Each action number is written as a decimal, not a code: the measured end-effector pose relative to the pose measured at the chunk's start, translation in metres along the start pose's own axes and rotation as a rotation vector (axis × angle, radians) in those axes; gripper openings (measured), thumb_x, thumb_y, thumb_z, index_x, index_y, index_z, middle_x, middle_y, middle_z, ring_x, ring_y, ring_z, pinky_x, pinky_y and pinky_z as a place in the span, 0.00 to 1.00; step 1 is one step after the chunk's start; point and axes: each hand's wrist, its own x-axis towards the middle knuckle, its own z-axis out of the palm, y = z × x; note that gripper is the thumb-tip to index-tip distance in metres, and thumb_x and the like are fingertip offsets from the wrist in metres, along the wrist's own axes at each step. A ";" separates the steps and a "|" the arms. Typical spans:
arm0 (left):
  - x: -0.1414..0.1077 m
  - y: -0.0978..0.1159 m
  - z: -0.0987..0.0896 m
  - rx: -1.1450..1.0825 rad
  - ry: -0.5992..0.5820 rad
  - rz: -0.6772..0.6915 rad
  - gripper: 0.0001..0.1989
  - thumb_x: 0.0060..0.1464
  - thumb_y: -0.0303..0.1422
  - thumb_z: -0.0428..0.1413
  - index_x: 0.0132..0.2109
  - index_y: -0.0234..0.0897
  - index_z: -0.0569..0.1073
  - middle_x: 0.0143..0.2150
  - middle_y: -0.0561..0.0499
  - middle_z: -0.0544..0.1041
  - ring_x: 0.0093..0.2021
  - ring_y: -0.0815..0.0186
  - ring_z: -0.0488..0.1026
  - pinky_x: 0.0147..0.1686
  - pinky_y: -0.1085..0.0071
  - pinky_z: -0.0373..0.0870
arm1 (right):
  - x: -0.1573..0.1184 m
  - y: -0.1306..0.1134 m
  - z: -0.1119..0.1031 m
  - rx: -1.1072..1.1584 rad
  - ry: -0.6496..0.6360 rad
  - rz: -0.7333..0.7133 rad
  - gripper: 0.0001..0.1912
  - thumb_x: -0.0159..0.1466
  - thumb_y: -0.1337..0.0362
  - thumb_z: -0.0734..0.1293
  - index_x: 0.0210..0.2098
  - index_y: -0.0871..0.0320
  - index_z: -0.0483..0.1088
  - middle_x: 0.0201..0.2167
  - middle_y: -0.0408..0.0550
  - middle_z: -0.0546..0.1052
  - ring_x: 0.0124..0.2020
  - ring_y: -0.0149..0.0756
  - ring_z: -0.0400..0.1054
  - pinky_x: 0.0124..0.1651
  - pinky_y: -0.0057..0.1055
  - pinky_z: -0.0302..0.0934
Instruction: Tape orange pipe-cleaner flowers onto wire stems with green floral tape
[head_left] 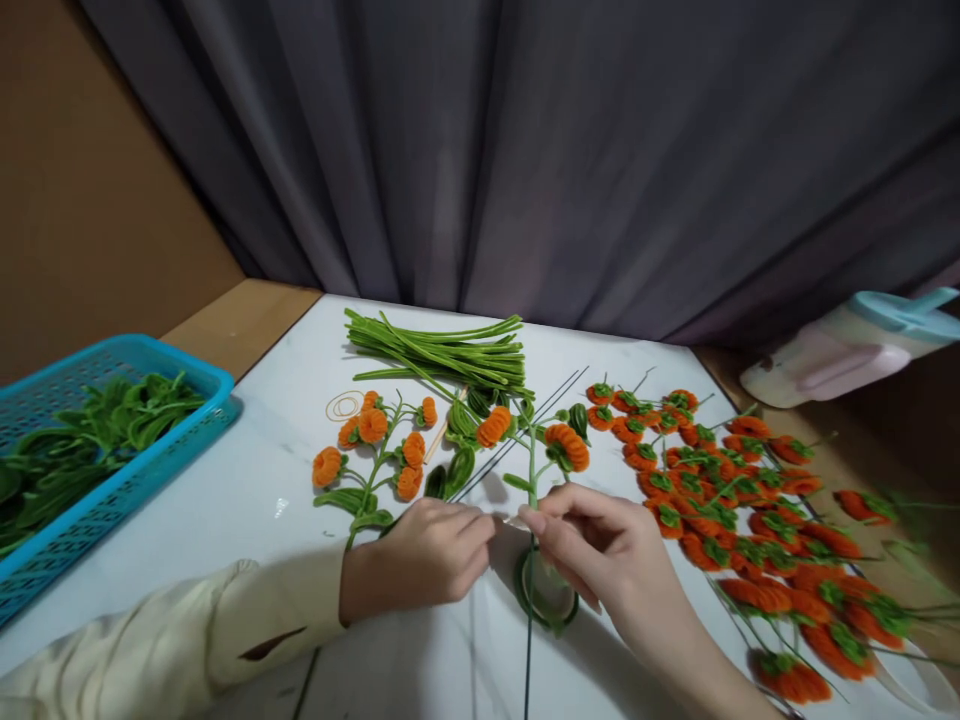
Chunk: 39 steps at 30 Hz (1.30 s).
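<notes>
My right hand (615, 550) pinches the green stem (532, 470) of an upright branch. Two orange pumpkins made of fuzzy pipe cleaner, one pumpkin (568, 447) on the right and one pumpkin (495, 427) on the left, sit near its top. A long dark wire runs down below the grip. My left hand (442, 550) is closed just left of the stem, its fingertips mostly hidden. A thin pale strip (514, 521) shows between both hands, apparently held by the left one. Behind the stem, under my right hand, lies a roll of green tape (551, 600).
At left lies another pumpkin branch (373, 475); green pipe cleaners (442, 350) are bundled at the back. Several loose orange pumpkins (720, 480) spread across the right. A blue basket (150, 480) holds green leaves. Dark wires (517, 440) lie mid-table. A lidded cup (840, 350) stands far right.
</notes>
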 end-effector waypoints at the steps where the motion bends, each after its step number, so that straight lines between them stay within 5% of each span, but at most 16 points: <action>1: 0.001 0.001 -0.002 -0.009 0.019 -0.007 0.12 0.54 0.23 0.43 0.26 0.37 0.65 0.19 0.52 0.68 0.19 0.66 0.66 0.19 0.68 0.61 | -0.001 -0.001 0.000 -0.013 0.011 0.005 0.17 0.55 0.53 0.70 0.22 0.60 0.68 0.11 0.36 0.57 0.12 0.22 0.44 0.14 0.24 0.36; 6: 0.016 -0.014 -0.035 0.032 0.029 -0.004 0.11 0.52 0.26 0.46 0.26 0.37 0.69 0.17 0.53 0.68 0.19 0.67 0.64 0.21 0.70 0.59 | -0.005 -0.013 0.003 -0.040 0.074 0.085 0.18 0.55 0.52 0.70 0.22 0.60 0.69 0.13 0.39 0.61 0.14 0.23 0.47 0.16 0.24 0.39; 8: 0.026 -0.035 -0.058 0.119 0.006 -0.251 0.11 0.54 0.26 0.45 0.31 0.36 0.72 0.23 0.50 0.73 0.25 0.64 0.68 0.27 0.69 0.63 | -0.007 -0.016 0.005 -0.027 0.076 0.103 0.18 0.55 0.51 0.70 0.21 0.60 0.68 0.13 0.39 0.61 0.14 0.23 0.47 0.16 0.24 0.40; 10: 0.034 -0.062 -0.078 0.129 -0.137 -0.503 0.13 0.57 0.30 0.44 0.39 0.36 0.73 0.35 0.46 0.77 0.38 0.60 0.72 0.37 0.66 0.66 | -0.007 -0.018 0.006 -0.005 0.069 0.118 0.18 0.54 0.51 0.70 0.22 0.60 0.68 0.13 0.38 0.60 0.14 0.24 0.47 0.16 0.24 0.41; 12: 0.037 -0.088 -0.093 0.161 -0.342 -0.594 0.16 0.58 0.38 0.44 0.43 0.34 0.72 0.41 0.43 0.76 0.43 0.56 0.71 0.44 0.62 0.65 | -0.008 -0.019 0.006 0.007 0.064 0.126 0.18 0.54 0.51 0.70 0.22 0.60 0.68 0.13 0.38 0.59 0.14 0.23 0.46 0.17 0.25 0.42; 15: 0.033 -0.115 -0.104 0.154 -0.561 -0.760 0.20 0.56 0.45 0.45 0.38 0.34 0.73 0.37 0.42 0.76 0.38 0.55 0.72 0.38 0.64 0.65 | -0.008 -0.019 0.006 -0.006 0.069 0.122 0.18 0.54 0.51 0.70 0.21 0.59 0.67 0.13 0.38 0.60 0.14 0.23 0.46 0.17 0.25 0.40; 18: 0.029 -0.124 -0.110 0.025 -0.652 -0.872 0.18 0.52 0.45 0.48 0.36 0.36 0.74 0.34 0.45 0.77 0.33 0.60 0.72 0.33 0.68 0.65 | -0.008 -0.020 0.006 -0.027 0.073 0.104 0.18 0.55 0.52 0.70 0.21 0.59 0.67 0.14 0.39 0.60 0.15 0.24 0.47 0.17 0.25 0.39; 27: 0.030 -0.132 -0.122 -0.217 -0.852 -0.816 0.16 0.49 0.37 0.49 0.40 0.36 0.75 0.38 0.49 0.80 0.36 0.63 0.74 0.34 0.75 0.67 | -0.009 -0.020 0.008 -0.006 0.089 0.095 0.17 0.55 0.52 0.70 0.21 0.60 0.68 0.13 0.38 0.59 0.15 0.23 0.46 0.17 0.24 0.42; 35: 0.030 -0.130 -0.121 -0.215 -0.884 -0.740 0.23 0.47 0.32 0.49 0.51 0.32 0.73 0.49 0.43 0.76 0.43 0.61 0.74 0.40 0.74 0.68 | -0.009 -0.019 0.009 -0.042 0.104 0.074 0.17 0.55 0.53 0.70 0.21 0.59 0.67 0.14 0.39 0.61 0.15 0.23 0.46 0.17 0.25 0.41; 39: 0.030 -0.130 -0.120 -0.220 -0.903 -0.748 0.22 0.48 0.33 0.50 0.49 0.33 0.75 0.46 0.44 0.78 0.42 0.60 0.74 0.41 0.73 0.68 | -0.010 -0.020 0.010 -0.033 0.105 0.095 0.17 0.55 0.53 0.70 0.21 0.60 0.67 0.14 0.38 0.61 0.15 0.23 0.46 0.17 0.24 0.41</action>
